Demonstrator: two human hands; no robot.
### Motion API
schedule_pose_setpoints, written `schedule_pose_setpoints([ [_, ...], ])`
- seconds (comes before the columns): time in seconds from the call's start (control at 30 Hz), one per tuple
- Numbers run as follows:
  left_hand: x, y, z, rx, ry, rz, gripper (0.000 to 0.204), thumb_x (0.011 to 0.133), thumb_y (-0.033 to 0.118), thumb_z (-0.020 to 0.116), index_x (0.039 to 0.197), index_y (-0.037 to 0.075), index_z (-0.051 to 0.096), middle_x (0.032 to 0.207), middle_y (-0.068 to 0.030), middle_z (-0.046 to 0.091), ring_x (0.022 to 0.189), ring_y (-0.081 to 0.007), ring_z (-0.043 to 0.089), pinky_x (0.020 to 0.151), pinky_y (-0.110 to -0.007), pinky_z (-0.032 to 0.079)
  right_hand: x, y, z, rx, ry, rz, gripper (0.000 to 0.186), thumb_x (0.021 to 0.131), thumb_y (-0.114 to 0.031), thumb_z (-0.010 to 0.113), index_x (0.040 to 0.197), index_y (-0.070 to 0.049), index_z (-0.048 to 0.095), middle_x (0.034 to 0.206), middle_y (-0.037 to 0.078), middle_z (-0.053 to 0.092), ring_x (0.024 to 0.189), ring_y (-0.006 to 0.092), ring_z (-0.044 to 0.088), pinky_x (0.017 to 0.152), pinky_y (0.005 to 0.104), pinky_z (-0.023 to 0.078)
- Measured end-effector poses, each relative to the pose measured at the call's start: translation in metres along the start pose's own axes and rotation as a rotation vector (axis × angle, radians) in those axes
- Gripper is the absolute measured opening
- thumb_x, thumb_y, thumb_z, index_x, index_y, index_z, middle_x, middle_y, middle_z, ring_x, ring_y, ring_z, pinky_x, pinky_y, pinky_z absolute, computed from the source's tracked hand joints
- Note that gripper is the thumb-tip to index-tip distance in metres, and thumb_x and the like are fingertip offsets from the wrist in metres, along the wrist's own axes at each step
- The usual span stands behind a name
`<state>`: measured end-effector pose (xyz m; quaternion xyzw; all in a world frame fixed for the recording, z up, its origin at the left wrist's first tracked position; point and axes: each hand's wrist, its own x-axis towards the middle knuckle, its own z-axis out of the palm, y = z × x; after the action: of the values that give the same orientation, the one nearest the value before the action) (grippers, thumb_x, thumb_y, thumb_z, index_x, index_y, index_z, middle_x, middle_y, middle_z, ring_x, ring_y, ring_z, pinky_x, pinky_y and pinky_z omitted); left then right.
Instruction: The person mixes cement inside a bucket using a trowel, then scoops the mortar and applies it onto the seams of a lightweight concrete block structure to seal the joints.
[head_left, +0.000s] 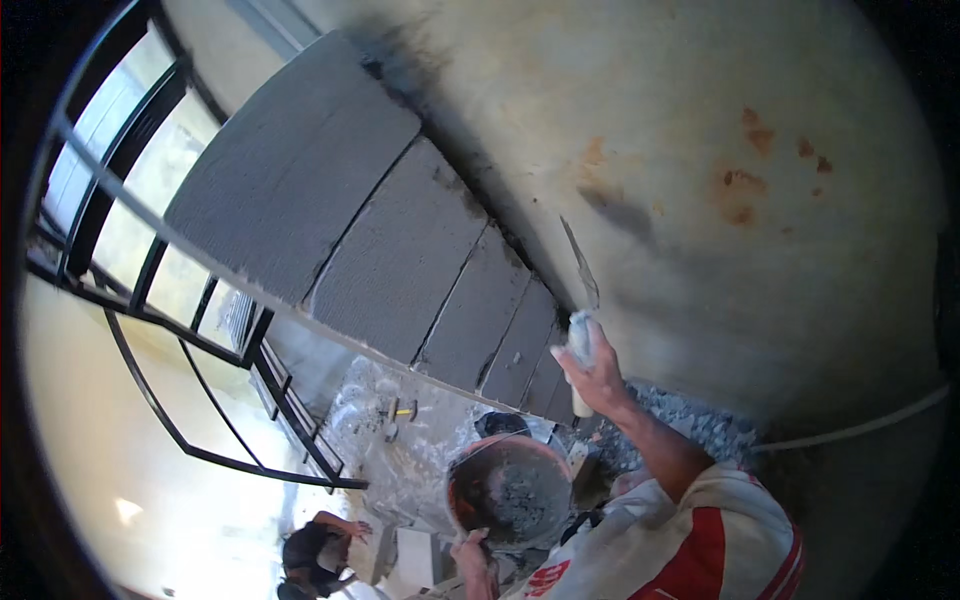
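Observation:
My right hand (592, 368) is closed around the pale handle of a trowel (585, 265), whose blade points up beside the plastered wall (780, 230). To its left, grey panels (380, 250) form a tapering surface with dark joints and a dark gap along the wall. Low in the picture, my left hand (472, 552) grips the near rim of an orange-red bucket (465, 480) with lumpy grey mortar in it.
Black metal railings (190, 330) curve along the left. Down on the dusty floor lie a yellow-handled hammer (405, 411), pale blocks (418, 555) and grey rubble (710, 420). A co-worker (310, 555) in dark clothing bends at lower left. A pale hose-like line (850, 430) runs lower right.

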<state>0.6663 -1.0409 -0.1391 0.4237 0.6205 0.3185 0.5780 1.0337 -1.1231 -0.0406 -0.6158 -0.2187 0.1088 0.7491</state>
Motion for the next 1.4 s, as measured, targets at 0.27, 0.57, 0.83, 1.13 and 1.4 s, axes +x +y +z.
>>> schedule_pose_setpoints([
  [0.27, -0.018, 0.015, 0.048, -0.003, -0.016, -0.058, 0.023, 0.068, -0.001, 0.067, 0.091, 0.002, 0.061, 0.066, 0.0004, 0.053, 0.055, -0.0129, 0.048, 0.051, -0.025, 0.037, -0.061, 0.037, -0.071, 0.093, -0.465, 0.198, 0.049, 0.083, -0.023, 0.066, 0.118, 0.002, 0.044, 0.083, 0.009, 0.054, 0.075, 0.0158, 0.055, 0.064, 0.0317, 0.045],
  [0.57, -0.050, 0.032, 0.097, 0.133, 0.119, -0.103, 0.028, 0.071, 0.000, 0.065, 0.099, 0.002, 0.061, 0.079, -0.0026, 0.058, 0.063, -0.0140, 0.052, 0.054, -0.025, 0.041, -0.084, 0.090, -0.095, 0.157, -1.233, 0.640, 0.057, 0.082, -0.032, 0.065, 0.120, 0.004, 0.043, 0.091, 0.013, 0.054, 0.077, 0.0180, 0.056, 0.066, 0.0312, 0.046],
  [0.83, -0.062, 0.037, 0.116, 0.092, 0.033, -0.071, 0.024, 0.074, 0.003, 0.062, 0.099, 0.003, 0.060, 0.080, -0.0027, 0.058, 0.066, -0.0145, 0.054, 0.060, -0.029, 0.046, -0.086, 0.134, -0.084, -0.205, -1.519, 0.510, 0.047, 0.082, -0.030, 0.063, 0.100, 0.010, 0.044, 0.076, 0.016, 0.056, 0.071, 0.0222, 0.058, 0.059, 0.0357, 0.046],
  [1.13, -0.075, 0.039, 0.140, 0.021, 0.005, -0.086, 0.019, 0.073, 0.000, 0.061, 0.092, 0.003, 0.061, 0.074, 0.0028, 0.053, 0.064, -0.0097, 0.047, 0.061, -0.024, 0.036, -0.066, 0.094, -0.095, -0.392, -1.252, 0.491, 0.039, 0.080, -0.024, 0.061, 0.097, 0.010, 0.055, 0.086, 0.025, 0.059, 0.082, 0.0357, 0.060, 0.071, 0.0418, 0.049],
  [1.4, -0.076, 0.005, 0.134, 0.131, -0.029, 0.116, 0.018, 0.070, -0.002, 0.055, 0.086, -0.001, 0.062, 0.072, 0.0024, 0.052, 0.065, -0.0079, 0.047, 0.063, -0.024, 0.041, -0.060, 0.104, -0.075, -0.654, -1.380, 0.475, 0.045, 0.086, -0.031, 0.057, 0.105, 0.009, 0.050, 0.097, 0.025, 0.057, 0.095, 0.0342, 0.058, 0.080, 0.0419, 0.044],
])
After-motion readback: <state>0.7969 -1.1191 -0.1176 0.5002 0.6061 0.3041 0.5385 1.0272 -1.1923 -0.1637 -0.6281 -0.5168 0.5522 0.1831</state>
